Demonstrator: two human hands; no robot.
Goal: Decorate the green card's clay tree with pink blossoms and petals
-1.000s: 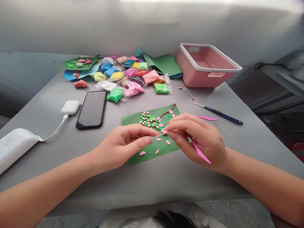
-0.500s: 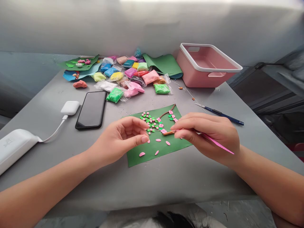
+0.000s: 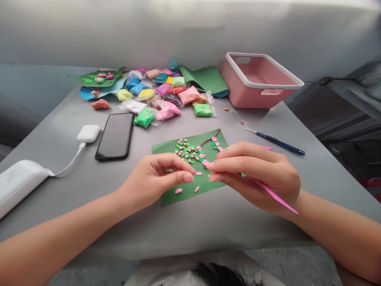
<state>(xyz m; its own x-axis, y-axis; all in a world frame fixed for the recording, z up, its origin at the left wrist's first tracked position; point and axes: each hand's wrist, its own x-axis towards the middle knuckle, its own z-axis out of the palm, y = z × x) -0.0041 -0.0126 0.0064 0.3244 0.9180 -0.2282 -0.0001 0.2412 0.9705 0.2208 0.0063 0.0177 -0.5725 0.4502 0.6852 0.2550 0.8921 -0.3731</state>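
Observation:
My left hand [image 3: 162,174] is over the left part of a green sheet [image 3: 175,200], thumb and forefinger closed on a thin pin-like piece [image 3: 194,182] whose tip just shows. Across from it, my right hand [image 3: 258,171] pinches its fingertips together and holds a slim pink modelling tool [image 3: 278,197] across the palm. Whatever lies between the right fingertips is hidden. On the sheet are a brown clay branch [image 3: 210,140], small green leaves with pink balls [image 3: 188,151], and pink flowers [image 3: 205,162]. Loose pink petals [image 3: 178,191] lie near its front edge.
Behind the sheet lie a black phone [image 3: 115,137] and several bags of coloured clay [image 3: 144,117]. A pink basket [image 3: 250,97] stands back right, a dark blue craft knife [image 3: 276,142] in front. A white power bank [image 3: 22,186] and a white case [image 3: 88,133] are left.
Both hands have shifted slightly nearer, my left hand also a little right. The brown piece at my right fingertips is no longer visible, and the pink tool's rear end has dipped.

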